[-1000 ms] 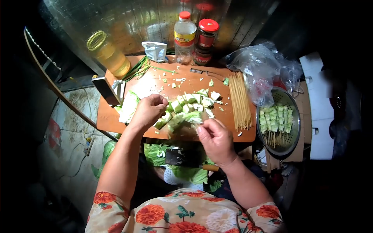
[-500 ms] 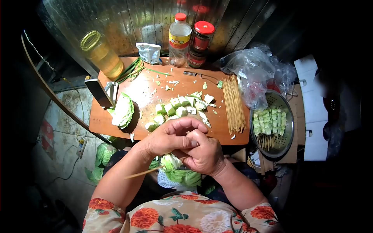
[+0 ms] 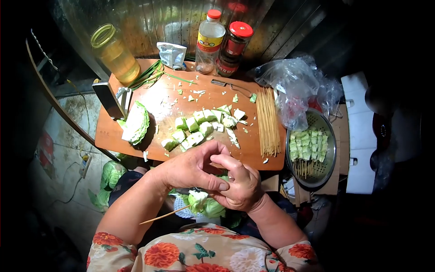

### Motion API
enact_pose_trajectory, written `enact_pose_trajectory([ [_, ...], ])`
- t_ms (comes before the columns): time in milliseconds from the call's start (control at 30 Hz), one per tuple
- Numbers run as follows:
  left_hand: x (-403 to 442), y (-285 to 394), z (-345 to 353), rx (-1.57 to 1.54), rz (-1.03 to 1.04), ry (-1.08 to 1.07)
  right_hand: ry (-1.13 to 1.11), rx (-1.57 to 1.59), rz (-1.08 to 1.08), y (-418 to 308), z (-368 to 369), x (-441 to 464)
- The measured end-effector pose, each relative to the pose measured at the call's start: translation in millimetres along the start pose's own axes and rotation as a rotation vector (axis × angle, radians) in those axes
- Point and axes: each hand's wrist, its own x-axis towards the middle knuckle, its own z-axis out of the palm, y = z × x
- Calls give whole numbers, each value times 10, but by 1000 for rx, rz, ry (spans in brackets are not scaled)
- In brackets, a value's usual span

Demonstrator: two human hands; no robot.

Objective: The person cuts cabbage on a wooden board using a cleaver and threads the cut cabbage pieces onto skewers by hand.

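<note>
Both my hands meet over the near edge of the board. My right hand [image 3: 240,183] is closed round a cabbage skewer, its fingers curled inward. Below the hands shows a pale green cabbage piece [image 3: 197,200] on the skewer, whose bare bamboo stick [image 3: 164,215] points down to the left. My left hand [image 3: 192,167] is curled against the right one, its thumb pressed to the right fingers; what lies between them is hidden. Ahead, cut cabbage chunks [image 3: 206,128] lie on the wooden board [image 3: 122,147], with a bundle of bamboo skewers [image 3: 268,122] on its right.
A cabbage wedge [image 3: 137,124] and a propped phone [image 3: 108,99] stand at left. A jar of yellow liquid [image 3: 117,56], bottle [image 3: 210,43] and red-lidded jars [image 3: 235,43] line the back. At right are a plastic bag [image 3: 292,88] and a metal colander [image 3: 312,183] holding finished skewers.
My right index finger has lifted and straightened a little. Both hands have shifted slightly, still together, and the skewer's stick sits lower. The whole view has moved slightly.
</note>
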Motion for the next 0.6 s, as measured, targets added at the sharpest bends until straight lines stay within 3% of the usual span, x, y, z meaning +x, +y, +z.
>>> enact_pose_trajectory([
  [467,9,-214,79,-192,-92,178,-64,72,89,101,25,4],
  [600,65,-161,116,-5,-177,279,-98,119,165,102,90,-63],
])
